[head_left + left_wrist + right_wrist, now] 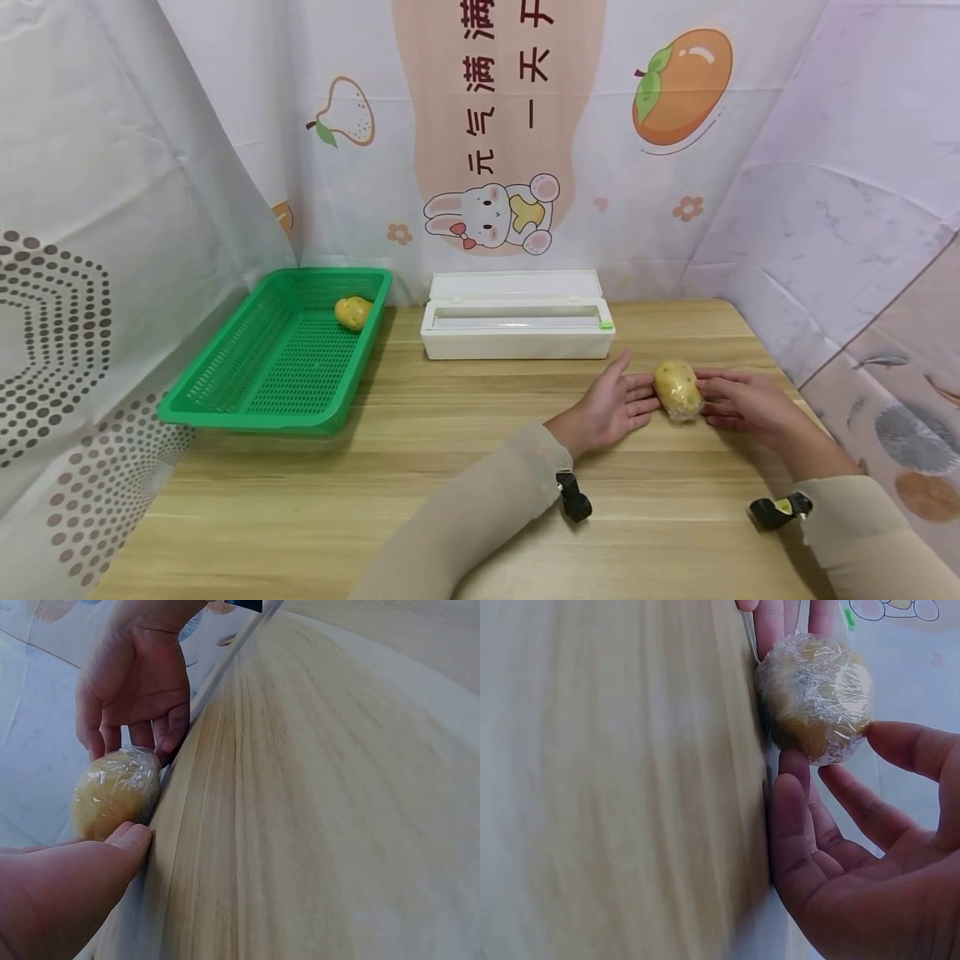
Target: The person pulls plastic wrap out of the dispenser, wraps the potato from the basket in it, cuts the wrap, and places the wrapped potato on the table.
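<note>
On the right part of the table lies a potato [677, 389] wrapped in clear plastic film, with crinkled film at its near end. My left hand [613, 407] is on its left side, palm facing it, fingers extended and fingertips at the potato. From the right, my right hand [746, 404] reaches to the opposite side with loosely bent fingers. The right wrist view shows the thumb and fingertips of that hand [877, 862] at the edge of the wrapped potato [817, 697]. Neither hand is wrapped around it.
A white cling film dispenser [519, 343] with its lid raised and a green slider stands at the back of the table. Left of it is a green plastic basket [251, 422] with potato [352, 312] inside. Printed curtains [341, 208] hang behind and at the sides.
</note>
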A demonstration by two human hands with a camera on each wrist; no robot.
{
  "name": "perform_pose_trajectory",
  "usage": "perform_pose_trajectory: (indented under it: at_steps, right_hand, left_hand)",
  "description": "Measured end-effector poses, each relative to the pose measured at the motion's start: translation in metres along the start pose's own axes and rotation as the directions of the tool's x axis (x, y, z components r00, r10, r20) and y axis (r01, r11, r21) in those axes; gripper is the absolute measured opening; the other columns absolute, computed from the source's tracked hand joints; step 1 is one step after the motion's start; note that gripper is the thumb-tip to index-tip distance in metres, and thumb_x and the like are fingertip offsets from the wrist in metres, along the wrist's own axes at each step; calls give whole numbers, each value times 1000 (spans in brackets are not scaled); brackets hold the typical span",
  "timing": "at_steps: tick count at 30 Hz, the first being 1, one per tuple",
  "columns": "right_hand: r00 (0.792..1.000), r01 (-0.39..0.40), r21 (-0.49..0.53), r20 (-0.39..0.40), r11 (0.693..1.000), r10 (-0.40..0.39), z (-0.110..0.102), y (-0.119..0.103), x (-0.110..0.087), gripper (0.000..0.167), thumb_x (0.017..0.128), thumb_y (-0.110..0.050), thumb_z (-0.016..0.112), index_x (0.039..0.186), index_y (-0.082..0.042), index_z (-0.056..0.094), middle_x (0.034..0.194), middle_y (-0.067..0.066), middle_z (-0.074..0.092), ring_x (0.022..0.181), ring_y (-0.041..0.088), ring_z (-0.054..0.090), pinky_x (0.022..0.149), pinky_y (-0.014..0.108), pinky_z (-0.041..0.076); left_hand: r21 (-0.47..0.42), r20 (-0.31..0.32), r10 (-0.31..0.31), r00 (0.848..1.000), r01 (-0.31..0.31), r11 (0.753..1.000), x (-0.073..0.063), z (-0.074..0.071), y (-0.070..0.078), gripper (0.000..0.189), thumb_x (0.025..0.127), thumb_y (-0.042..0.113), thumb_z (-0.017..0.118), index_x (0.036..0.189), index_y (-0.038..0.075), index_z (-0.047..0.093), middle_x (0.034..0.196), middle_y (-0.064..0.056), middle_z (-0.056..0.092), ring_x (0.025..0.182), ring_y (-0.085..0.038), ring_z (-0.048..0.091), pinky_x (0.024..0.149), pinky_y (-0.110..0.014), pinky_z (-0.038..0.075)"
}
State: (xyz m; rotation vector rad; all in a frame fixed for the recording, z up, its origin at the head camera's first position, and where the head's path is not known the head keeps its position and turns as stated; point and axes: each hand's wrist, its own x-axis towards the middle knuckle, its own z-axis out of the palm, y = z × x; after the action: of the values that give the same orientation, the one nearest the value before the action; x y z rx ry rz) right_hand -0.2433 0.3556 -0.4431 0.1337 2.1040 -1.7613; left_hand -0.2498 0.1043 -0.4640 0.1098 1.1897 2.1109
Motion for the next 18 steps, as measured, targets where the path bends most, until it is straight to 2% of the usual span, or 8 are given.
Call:
perform_pose_trajectory:
  at_steps: [6,9,11,13,14,18]
  right_hand:
    - [1000,29,-16,-9,999,-29,-1,1,0,12,106,-28,61,112,-35,69,99,-17,73,89,7,73,80,30,62]
    - [998,53,-52,-20,997,-54,-2,0,0,24,106,-28,60,128,-21,67,99,-18,72,90,6,73,81,32,62]
    - [996,69,-107,-48,992,-74,-3,-1,-1,38,106,-30,59,138,-8,61,100,-20,71,91,3,72,80,32,62]
    - [991,83,-185,-87,979,-100,-3,-4,-2,51,107,-33,58,144,2,54,103,-20,71,91,-2,70,79,30,62]
    - [987,88,-231,-113,969,-116,-2,-6,-4,54,107,-35,57,144,3,53,107,-17,71,91,-5,68,78,30,61]
    - [962,118,-392,-184,912,-204,3,-14,-8,59,107,-41,53,146,4,51,130,5,66,97,-10,58,79,26,57]
  left_hand:
    - [17,14,-3,1000,2,1000,-2,-2,2,90,102,69,35,157,-2,37,164,-25,34,152,-40,35,127,-53,22]
    - [40,21,8,1000,-9,999,-4,-3,4,89,102,68,37,156,-3,38,162,-25,35,151,-40,37,127,-54,23]
    - [64,16,19,1000,-20,998,-6,-4,5,88,102,67,40,155,-3,40,160,-24,39,149,-39,39,126,-54,25]
    - [100,11,33,999,-34,994,-8,-5,5,85,102,65,42,154,-2,42,158,-23,42,148,-39,42,125,-54,27]
    - [114,9,37,999,-38,993,-9,-6,6,84,102,65,43,154,-2,42,158,-22,43,147,-38,43,125,-54,28]
    - [204,0,65,998,-63,977,-15,-9,8,80,103,61,45,153,-1,43,156,-23,47,145,-39,45,123,-54,31]
